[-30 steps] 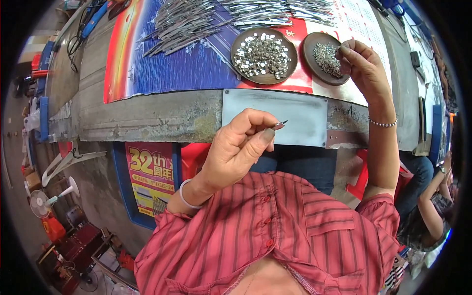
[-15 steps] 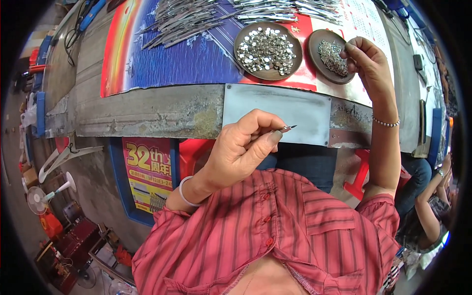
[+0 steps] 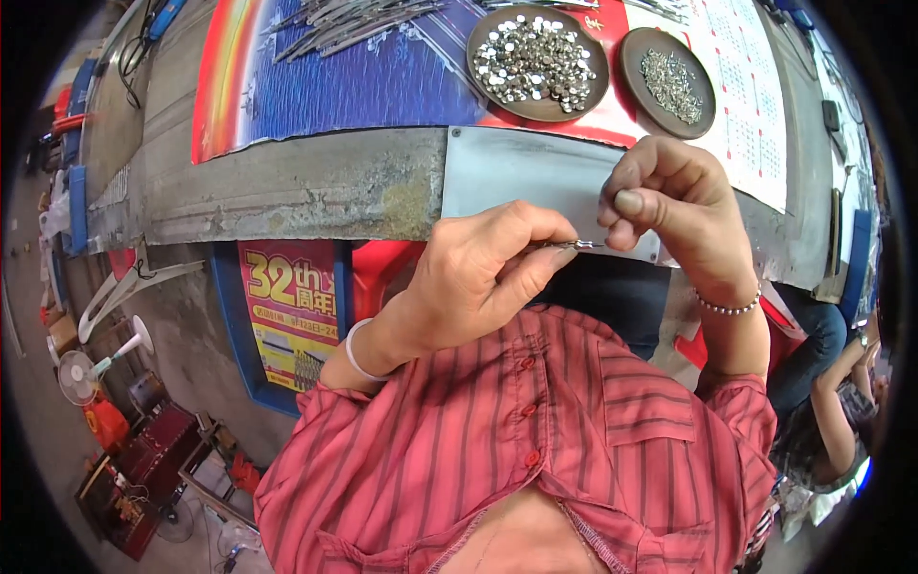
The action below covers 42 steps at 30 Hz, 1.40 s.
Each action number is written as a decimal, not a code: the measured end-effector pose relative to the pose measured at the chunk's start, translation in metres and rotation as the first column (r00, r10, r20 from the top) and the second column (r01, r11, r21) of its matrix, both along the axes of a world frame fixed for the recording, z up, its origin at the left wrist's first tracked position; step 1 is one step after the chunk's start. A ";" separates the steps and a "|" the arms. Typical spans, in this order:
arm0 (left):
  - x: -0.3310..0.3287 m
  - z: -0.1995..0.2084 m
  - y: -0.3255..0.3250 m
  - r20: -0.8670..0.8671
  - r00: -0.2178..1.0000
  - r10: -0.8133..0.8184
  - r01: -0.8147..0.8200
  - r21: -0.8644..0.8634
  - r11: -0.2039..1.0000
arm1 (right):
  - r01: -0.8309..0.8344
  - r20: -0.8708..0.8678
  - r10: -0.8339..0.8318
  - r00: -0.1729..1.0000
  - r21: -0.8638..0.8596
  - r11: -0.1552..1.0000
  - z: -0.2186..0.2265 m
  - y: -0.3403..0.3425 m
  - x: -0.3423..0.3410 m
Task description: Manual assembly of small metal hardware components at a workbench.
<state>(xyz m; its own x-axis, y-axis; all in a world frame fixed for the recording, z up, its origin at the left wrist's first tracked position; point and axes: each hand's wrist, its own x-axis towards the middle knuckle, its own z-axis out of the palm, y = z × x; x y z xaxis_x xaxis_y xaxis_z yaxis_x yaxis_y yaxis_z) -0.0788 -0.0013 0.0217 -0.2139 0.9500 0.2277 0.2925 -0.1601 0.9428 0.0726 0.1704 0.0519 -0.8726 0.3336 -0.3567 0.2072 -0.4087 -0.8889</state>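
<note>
Between thumb and forefinger, my left hand (image 3: 497, 273) pinches a small slim metal piece (image 3: 587, 245), its pointed dark end sticking out to the right. Close beside that tip is my right hand (image 3: 674, 201), thumb and fingertips pressed together; anything between them is too small to make out. Both hands are over the front edge of the bench, by a grey metal plate (image 3: 512, 177). Farther back stands a round brown dish (image 3: 521, 110) of shiny little metal discs (image 3: 535, 62). Right of it, a smaller brown dish (image 3: 633, 72) contains tiny silver pins (image 3: 671, 86).
A blue and red printed sheet (image 3: 335, 105) covers much of the bench (image 3: 296, 201). Long thin metal pieces (image 3: 354, 24) lie heaped on it at the back. Below the bench at left are a blue-framed poster (image 3: 287, 316) and a fan (image 3: 78, 376). Another person's arm (image 3: 832, 421) shows at far right.
My right hand has come from the pin dish toward me and left, to the tip of the metal piece. My left hand has shifted slightly right. The bench appears higher in view.
</note>
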 end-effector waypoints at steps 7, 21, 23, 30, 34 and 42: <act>-0.003 -0.003 -0.001 -0.188 0.981 0.039 -0.014 0.133 0.991 | -0.080 -0.055 0.070 0.996 -0.221 0.972 -0.017 -0.016 -0.007; -0.011 -0.002 -0.005 -0.645 0.753 0.126 0.096 0.298 0.950 | -0.138 0.050 0.139 0.989 -0.029 0.990 -0.009 -0.028 -0.012; -0.011 -0.003 -0.006 -0.662 0.739 0.126 0.107 0.299 0.948 | -0.154 0.061 0.153 0.986 -0.003 0.988 -0.010 -0.028 -0.012; -0.013 -0.002 -0.005 -0.685 0.717 0.130 0.117 0.301 0.946 | -0.163 0.079 0.163 0.983 -0.004 0.987 -0.009 -0.029 -0.012; -0.013 -0.002 -0.005 -0.699 0.705 0.121 0.123 0.289 0.949 | -0.166 0.063 0.164 0.984 0.026 0.986 -0.011 -0.030 -0.011; -0.014 -0.004 -0.006 -0.663 0.741 0.104 0.086 0.248 0.965 | -0.115 -0.032 0.181 0.983 0.660 0.742 -0.010 -0.038 -0.009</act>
<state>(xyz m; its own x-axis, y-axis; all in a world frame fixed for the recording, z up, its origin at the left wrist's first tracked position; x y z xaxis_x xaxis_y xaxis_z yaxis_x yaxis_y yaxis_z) -0.0926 -0.0069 0.0180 0.0747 0.8395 0.5383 0.8307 -0.3510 0.4322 0.0632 0.1320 0.0418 -0.9472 0.3201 -0.0192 0.1231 0.3075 -0.9435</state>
